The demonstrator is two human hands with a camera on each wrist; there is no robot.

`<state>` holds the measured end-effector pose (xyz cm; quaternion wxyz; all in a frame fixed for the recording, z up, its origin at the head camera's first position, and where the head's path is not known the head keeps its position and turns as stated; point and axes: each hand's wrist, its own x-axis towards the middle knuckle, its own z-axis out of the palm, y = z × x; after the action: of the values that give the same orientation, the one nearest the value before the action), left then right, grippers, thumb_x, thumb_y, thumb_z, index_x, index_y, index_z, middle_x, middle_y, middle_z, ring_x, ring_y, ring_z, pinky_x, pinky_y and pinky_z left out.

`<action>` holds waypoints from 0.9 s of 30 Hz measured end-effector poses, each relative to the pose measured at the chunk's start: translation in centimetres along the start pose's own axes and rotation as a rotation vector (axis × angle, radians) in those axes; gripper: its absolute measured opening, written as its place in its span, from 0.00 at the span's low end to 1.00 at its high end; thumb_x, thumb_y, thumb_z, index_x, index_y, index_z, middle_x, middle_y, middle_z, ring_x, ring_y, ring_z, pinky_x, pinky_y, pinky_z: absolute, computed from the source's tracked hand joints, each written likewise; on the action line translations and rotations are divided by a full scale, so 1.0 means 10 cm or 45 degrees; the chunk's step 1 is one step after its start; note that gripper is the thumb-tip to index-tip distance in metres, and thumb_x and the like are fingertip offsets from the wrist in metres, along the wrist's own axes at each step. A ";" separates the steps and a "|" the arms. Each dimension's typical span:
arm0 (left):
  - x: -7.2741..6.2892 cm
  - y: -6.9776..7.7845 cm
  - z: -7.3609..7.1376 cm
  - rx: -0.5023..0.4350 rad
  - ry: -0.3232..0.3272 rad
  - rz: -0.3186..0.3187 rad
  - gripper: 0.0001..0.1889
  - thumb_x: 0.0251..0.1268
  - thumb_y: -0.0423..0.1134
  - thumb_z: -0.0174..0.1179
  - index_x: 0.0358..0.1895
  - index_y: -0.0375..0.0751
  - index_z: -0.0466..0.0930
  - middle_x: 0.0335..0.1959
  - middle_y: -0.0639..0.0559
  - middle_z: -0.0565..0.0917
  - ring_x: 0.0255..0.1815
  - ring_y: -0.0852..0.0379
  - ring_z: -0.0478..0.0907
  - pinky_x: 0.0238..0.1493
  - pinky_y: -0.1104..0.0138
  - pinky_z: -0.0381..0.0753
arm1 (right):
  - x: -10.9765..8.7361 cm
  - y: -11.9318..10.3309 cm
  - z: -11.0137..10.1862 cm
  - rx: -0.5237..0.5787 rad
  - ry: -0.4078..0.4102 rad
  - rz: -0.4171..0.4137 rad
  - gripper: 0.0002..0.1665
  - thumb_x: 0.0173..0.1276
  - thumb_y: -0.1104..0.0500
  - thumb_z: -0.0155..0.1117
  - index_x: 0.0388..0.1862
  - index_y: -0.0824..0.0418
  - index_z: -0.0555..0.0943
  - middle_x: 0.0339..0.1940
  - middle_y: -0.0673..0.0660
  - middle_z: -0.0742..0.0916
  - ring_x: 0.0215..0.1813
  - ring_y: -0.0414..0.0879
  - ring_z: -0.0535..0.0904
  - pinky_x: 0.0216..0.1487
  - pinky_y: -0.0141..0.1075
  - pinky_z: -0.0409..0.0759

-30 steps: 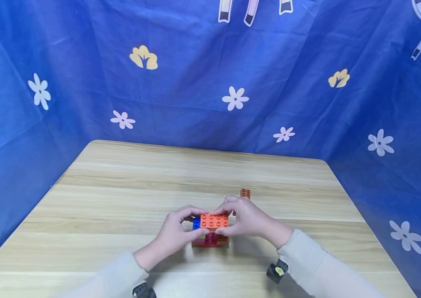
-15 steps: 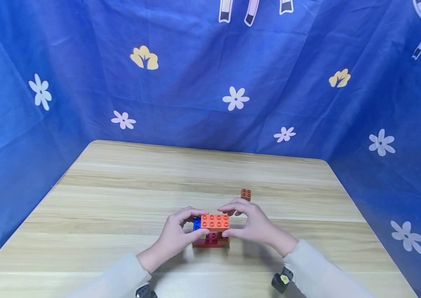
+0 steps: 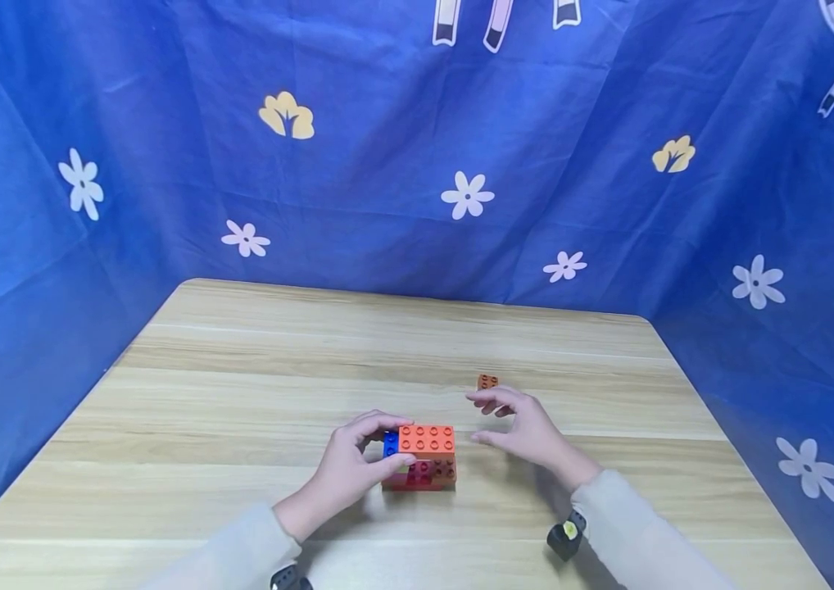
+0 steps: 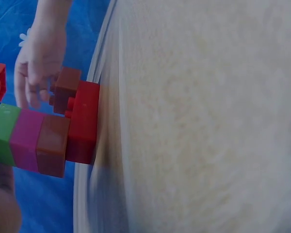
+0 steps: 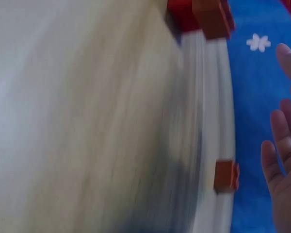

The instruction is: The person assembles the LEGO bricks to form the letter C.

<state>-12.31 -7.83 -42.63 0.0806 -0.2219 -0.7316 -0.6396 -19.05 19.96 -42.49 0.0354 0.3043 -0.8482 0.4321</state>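
Observation:
A build of toy building bricks stands on the table. Its top is a bright orange-red brick (image 3: 426, 439), jutting rightward beside a blue brick (image 3: 391, 445). In the left wrist view a green brick (image 4: 5, 128), a magenta brick (image 4: 26, 138) and a brown brick (image 4: 53, 145) stack on a red base brick (image 4: 85, 124). A second brown brick (image 4: 67, 87) sits at the base's other end. My left hand (image 3: 346, 463) pinches the build's upper left between thumb and fingers. My right hand (image 3: 523, 422), holding nothing, hovers right of it, fingers apart, near a loose brown brick (image 3: 487, 381).
The build and the loose brick rest on a wood-grain table (image 3: 299, 344). Blue cloth (image 3: 387, 147) with flowers and animal legs hangs behind the table and along both sides. Dark wrist cameras sit at both sleeves.
My right hand has let go of the orange-red brick and moved right, toward the loose brown brick. My left hand keeps its hold and the build stays in place.

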 end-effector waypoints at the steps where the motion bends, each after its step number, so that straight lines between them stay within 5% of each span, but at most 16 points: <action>1: 0.00 0.00 0.00 -0.003 0.001 -0.001 0.20 0.48 0.33 0.73 0.47 0.37 0.81 0.44 0.49 0.82 0.45 0.55 0.78 0.48 0.66 0.80 | 0.01 0.03 -0.02 -0.010 0.004 0.025 0.33 0.47 0.59 0.79 0.55 0.59 0.80 0.44 0.57 0.83 0.43 0.48 0.79 0.46 0.45 0.80; 16: 0.01 0.00 0.00 0.007 -0.004 -0.012 0.20 0.47 0.32 0.73 0.47 0.37 0.81 0.43 0.49 0.82 0.43 0.56 0.78 0.45 0.66 0.81 | 0.19 0.50 -0.10 -0.147 0.157 0.230 0.35 0.51 0.56 0.78 0.58 0.61 0.77 0.48 0.57 0.81 0.44 0.51 0.79 0.47 0.44 0.80; 27: 0.01 -0.02 -0.01 0.015 -0.005 -0.012 0.19 0.47 0.32 0.73 0.46 0.39 0.82 0.42 0.51 0.82 0.44 0.56 0.78 0.47 0.65 0.80 | 0.29 0.64 0.01 -0.214 0.158 0.360 0.36 0.51 0.57 0.77 0.59 0.63 0.75 0.46 0.58 0.80 0.45 0.51 0.78 0.48 0.45 0.79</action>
<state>-12.50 -7.91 -42.80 0.0775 -0.2192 -0.7366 -0.6352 -24.88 21.29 -46.12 0.0519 0.1505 -0.9119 0.3782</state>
